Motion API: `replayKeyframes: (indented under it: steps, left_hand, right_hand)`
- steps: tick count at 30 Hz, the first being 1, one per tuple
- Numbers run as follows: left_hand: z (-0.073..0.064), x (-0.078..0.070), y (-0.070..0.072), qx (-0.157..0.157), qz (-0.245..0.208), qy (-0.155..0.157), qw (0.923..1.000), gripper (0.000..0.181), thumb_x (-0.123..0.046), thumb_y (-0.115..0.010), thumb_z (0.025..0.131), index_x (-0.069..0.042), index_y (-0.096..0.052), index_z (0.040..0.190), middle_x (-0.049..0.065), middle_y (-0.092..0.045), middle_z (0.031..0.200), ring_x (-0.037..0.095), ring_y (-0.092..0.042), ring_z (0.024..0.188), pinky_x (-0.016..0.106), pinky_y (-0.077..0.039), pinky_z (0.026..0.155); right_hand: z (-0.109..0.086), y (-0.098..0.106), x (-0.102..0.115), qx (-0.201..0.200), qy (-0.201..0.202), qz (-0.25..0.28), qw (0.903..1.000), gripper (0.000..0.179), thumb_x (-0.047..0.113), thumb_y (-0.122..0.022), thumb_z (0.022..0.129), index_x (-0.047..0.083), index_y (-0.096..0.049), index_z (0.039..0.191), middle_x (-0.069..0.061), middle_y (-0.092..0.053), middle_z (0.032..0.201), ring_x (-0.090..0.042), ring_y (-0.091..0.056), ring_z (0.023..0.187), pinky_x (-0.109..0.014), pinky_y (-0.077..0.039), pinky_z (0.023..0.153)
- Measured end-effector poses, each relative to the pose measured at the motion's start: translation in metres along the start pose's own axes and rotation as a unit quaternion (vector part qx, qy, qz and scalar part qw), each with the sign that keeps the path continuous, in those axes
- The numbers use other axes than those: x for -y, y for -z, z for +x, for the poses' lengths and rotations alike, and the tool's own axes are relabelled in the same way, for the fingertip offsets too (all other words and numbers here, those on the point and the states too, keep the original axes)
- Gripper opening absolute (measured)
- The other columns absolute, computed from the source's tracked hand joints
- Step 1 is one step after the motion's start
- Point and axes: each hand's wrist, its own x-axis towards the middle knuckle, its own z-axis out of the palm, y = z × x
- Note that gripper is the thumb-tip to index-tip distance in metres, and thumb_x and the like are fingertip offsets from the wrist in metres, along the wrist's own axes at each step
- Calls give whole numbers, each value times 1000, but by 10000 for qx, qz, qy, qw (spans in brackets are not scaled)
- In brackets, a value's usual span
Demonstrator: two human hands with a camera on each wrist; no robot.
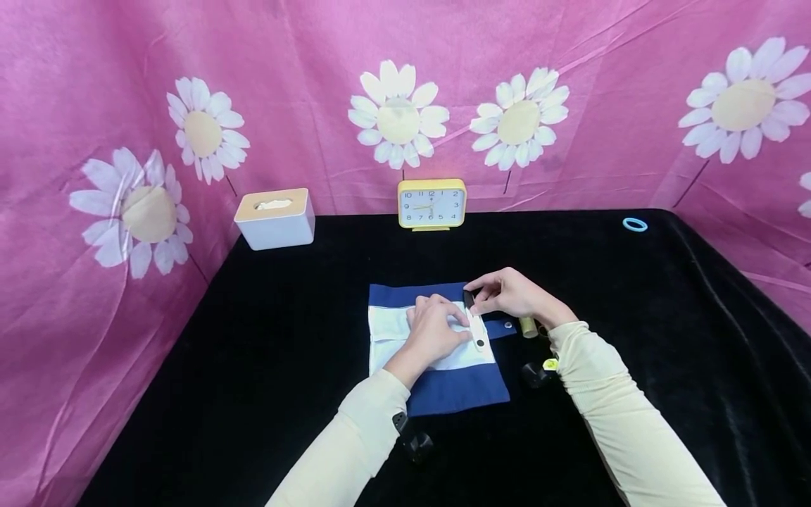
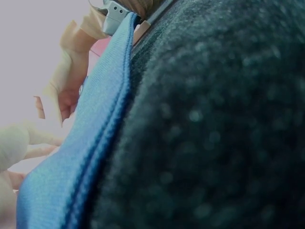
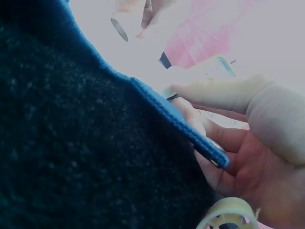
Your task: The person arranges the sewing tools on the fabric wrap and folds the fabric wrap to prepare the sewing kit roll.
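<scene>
A blue-and-white cloth piece [image 1: 456, 391] lies flat, with blue bands at top and bottom and a snapped blue strap [image 1: 500, 329] at its right. Along its right side is a slim white object with a black upper end and a black dot [image 1: 476, 334]; its kind is unclear. My right hand [image 1: 510, 294] pinches the black end between thumb and fingers. Lower down, my left hand [image 1: 437, 331] lies over the white band, its thumb and index fingertip together at the slim object's left edge. In the right wrist view, my right thumb and fingers [image 3: 209, 95] close beside the cloth's blue edge.
Black cloth covers the table [image 1: 241, 380]. Right of the hands are a beige cylinder [image 1: 528, 327] and a small yellow item [image 1: 550, 365]. Farther back stand a tissue box [image 1: 279, 229] and a yellow clock [image 1: 432, 204]; a blue ring [image 1: 635, 224] lies far right.
</scene>
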Motion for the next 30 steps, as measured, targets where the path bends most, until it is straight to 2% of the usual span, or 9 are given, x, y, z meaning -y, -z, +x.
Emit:
replayKeyframes:
  steps: [13,30]
  left_hand:
    - [-1,0,0,-6,40,21,10000,9,-28,-84,82,-22,-80,87,2,-63,115,22,-44,113,39,-32,90]
    - [-2,2,0,24,-17,-59,10000,8,-27,-83,82,-21,-79,85,2,-64,116,23,-44,114,41,-31,92]
  right_hand:
    - [-8,1,7,249,75,-68,9996,40,10,-80,84,-4,-70,120,-4,-74,84,-11,-60,73,-22,-50,68]
    - [-15,-2,9,241,136,-126,9995,30,9,-78,86,-1,-74,114,-3,-72,83,-12,-60,75,-23,-49,67]
